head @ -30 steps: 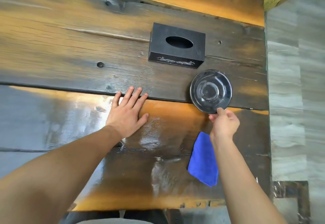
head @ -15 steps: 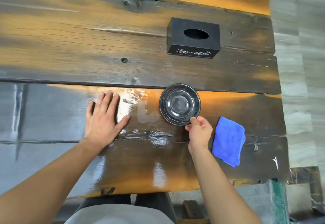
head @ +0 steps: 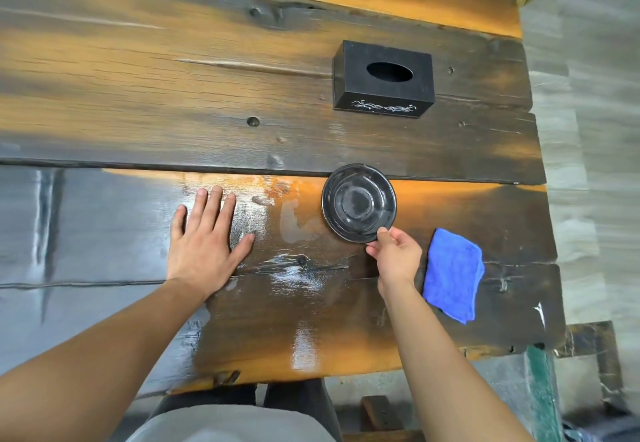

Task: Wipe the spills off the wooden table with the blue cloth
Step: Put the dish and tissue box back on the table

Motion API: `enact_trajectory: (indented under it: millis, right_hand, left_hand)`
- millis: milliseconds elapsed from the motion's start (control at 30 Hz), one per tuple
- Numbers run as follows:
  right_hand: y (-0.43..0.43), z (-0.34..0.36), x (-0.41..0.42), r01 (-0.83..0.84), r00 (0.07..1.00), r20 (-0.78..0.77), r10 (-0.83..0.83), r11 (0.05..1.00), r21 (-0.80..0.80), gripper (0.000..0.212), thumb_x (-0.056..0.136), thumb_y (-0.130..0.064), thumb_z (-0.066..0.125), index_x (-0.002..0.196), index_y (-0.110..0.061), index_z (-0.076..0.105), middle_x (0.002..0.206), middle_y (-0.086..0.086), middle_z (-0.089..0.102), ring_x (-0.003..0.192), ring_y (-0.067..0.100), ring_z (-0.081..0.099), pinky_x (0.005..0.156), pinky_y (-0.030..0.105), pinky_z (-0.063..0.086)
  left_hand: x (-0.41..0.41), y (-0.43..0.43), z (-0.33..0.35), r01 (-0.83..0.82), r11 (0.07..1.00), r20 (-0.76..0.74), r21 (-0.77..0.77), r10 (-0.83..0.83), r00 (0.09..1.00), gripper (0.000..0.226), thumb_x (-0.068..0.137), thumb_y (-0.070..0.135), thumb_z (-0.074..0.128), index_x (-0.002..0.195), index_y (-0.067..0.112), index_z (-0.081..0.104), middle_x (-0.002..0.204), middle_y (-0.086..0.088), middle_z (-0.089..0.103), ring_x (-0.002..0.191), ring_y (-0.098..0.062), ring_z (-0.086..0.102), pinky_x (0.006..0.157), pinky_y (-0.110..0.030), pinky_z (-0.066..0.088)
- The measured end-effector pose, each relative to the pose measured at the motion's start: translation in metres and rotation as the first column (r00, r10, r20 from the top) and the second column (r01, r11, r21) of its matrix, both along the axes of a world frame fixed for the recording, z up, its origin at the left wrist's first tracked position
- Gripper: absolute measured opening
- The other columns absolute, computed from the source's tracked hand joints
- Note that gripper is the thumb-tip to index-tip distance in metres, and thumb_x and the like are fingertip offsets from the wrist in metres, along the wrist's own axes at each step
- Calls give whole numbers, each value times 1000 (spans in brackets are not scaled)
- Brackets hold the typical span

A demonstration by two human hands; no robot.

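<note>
1. Two hands are at work: the left hand (head: 204, 244) lies flat and spread on the tabletop (head: 138, 95), holding nothing, well to the left of the dark saucer (head: 358, 203).
2. The right hand (head: 394, 258) pinches the saucer's near rim between thumb and fingertips, the other fingers curled; it has no hold of the cloth.
3. The blue cloth (head: 453, 273) lies folded on the tabletop just to the right of the saucer and a little nearer the person, close beside the right wrist but untouched.
4. A pale wet smear (head: 294, 223) sits just left of the saucer, with more glossy wet patches nearer the person from it.
5. A black tissue box (head: 383, 84) stands beyond the saucer, clear of the wet area.
6. The step in hand looks like shifting the saucer off the spill. To do it well, I would lift it rather than drag it, keep it level in case liquid sits in it, and set it on dry wood toward the tissue box.
7. Then the cloth should be taken up flat and drawn across the smear in overlapping passes, the left hand lifting clear of the wet patch.
</note>
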State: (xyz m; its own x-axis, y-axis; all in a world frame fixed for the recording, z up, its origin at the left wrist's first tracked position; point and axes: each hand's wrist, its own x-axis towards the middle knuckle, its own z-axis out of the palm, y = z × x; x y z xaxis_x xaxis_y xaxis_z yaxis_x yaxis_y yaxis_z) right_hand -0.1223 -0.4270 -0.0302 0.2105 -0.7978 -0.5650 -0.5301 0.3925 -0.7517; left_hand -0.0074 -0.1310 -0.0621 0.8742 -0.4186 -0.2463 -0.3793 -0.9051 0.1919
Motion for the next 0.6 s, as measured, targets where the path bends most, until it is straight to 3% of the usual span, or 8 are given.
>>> enact_trajectory:
  millis: [167,267,367,500,600]
  right_hand:
    - [-8,-2,-4,-60,996,-69,58,998,-28,21,97,-23,67,108,-5,68,83,10,73,71,18,73,64,29,62]
    - [-19,2,1,-139,968,-233,91,969,-203,23,94,-36,65,91,-14,67,75,2,74,63,19,75,64,32,58]
    - [-42,8,19,-170,962,-263,77,920,-353,25,89,-44,62,85,-19,64,78,-1,72,75,26,73,78,39,58]
    - [-85,27,75,-287,945,-278,171,844,-454,30,91,-36,64,105,-9,68,92,0,67,94,24,64,96,38,49]
    - [-119,39,127,-352,928,-291,234,807,-474,48,89,-44,64,123,-9,63,110,4,68,110,25,63,104,39,46]
  left_hand:
    - [0,0,0,1,1000,2,4,-1,1000,82,99,73,21,167,26,16,176,1,11,163,-19,-6,129,-51,3]
    - [0,0,0,3,1000,2,2,-3,1000,82,99,72,23,166,26,16,176,0,12,163,-20,-3,129,-52,3]
    - [0,0,0,6,1000,10,5,-6,1000,82,99,71,24,166,24,18,176,-1,13,163,-21,-1,129,-52,5]
    - [0,0,-3,8,1000,23,18,-8,1000,81,99,69,25,166,23,21,175,-3,16,163,-22,1,128,-53,6]
    - [0,-1,-4,10,999,26,32,-11,1000,82,99,69,27,165,22,23,175,-4,16,163,-23,2,128,-53,6]
